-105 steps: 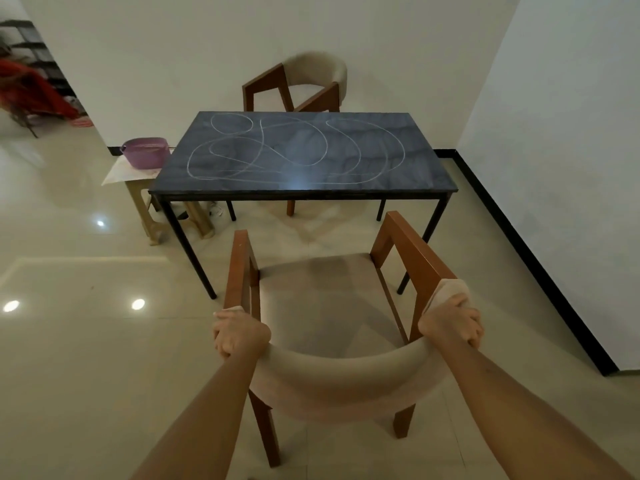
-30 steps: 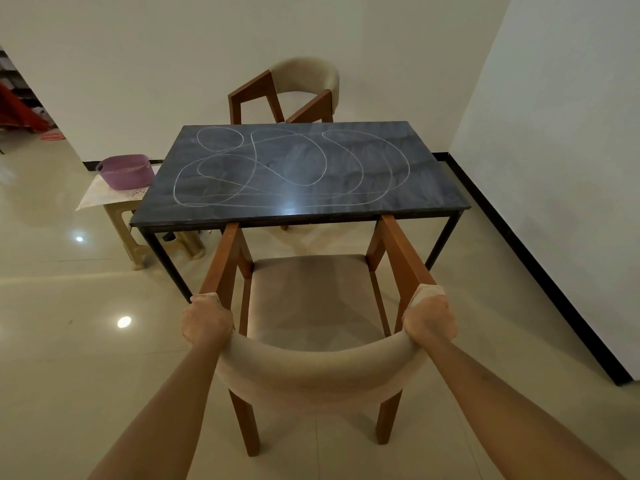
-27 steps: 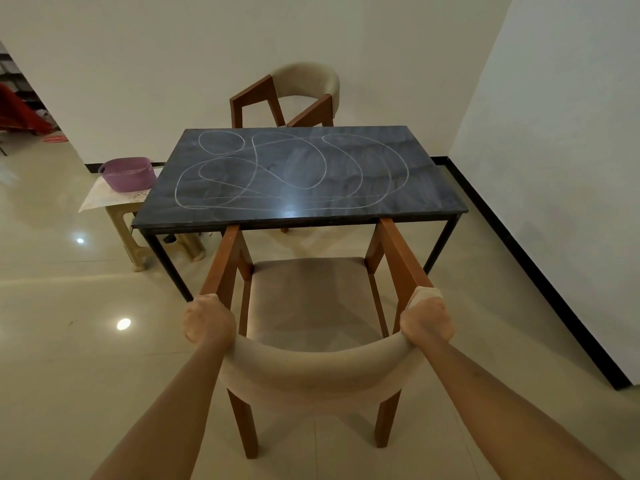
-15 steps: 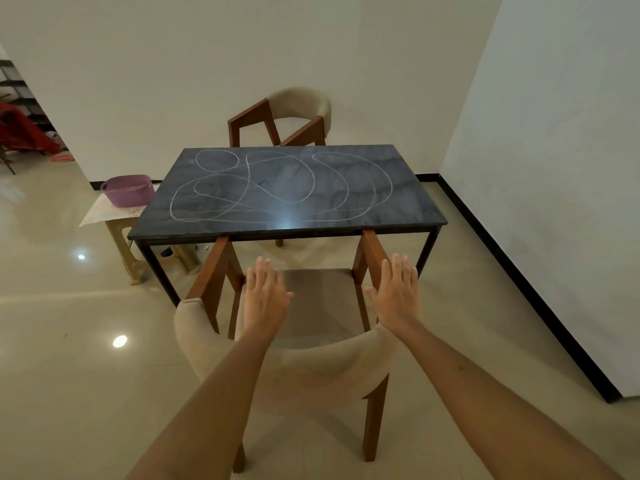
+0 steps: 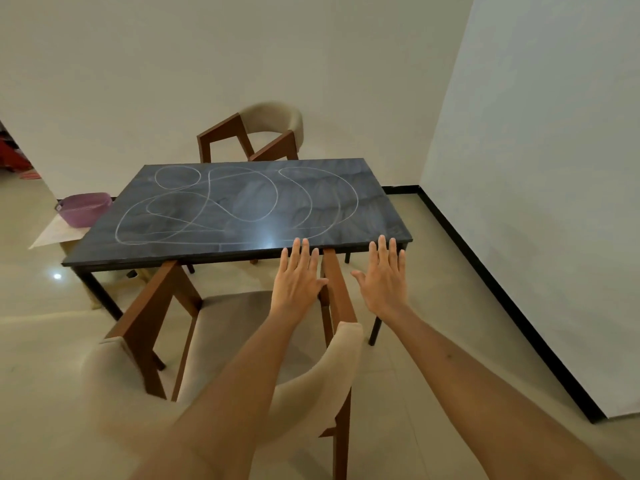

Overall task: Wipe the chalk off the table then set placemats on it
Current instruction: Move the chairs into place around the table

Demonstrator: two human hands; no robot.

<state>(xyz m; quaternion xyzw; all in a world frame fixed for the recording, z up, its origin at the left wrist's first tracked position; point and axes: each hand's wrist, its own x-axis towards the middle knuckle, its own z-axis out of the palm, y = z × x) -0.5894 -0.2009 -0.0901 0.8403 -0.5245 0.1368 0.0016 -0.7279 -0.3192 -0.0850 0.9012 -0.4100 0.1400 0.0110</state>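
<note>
A dark grey stone-topped table [image 5: 374,216] stands ahead, covered with looping white chalk lines [image 5: 242,199]. A wooden chair with a beige padded back [image 5: 322,372] is pushed up to its near edge, arms under the top. My left hand [image 5: 298,278] and my right hand [image 5: 384,275] are both stretched out flat, fingers straight, in the air over the chair's right arm near the table's front right edge. Neither hand holds anything. No cloth or placemat is visible.
A second chair [image 5: 263,133] stands at the table's far side against the wall. To the left, a purple basin [image 5: 83,207] sits on a low stool with a pale sheet under it. A wall with black skirting [image 5: 502,289] runs close on the right.
Both hands have let go of the chair back after pushing the chair in to the table. They now reach forward, open, towards the table's front right edge.
</note>
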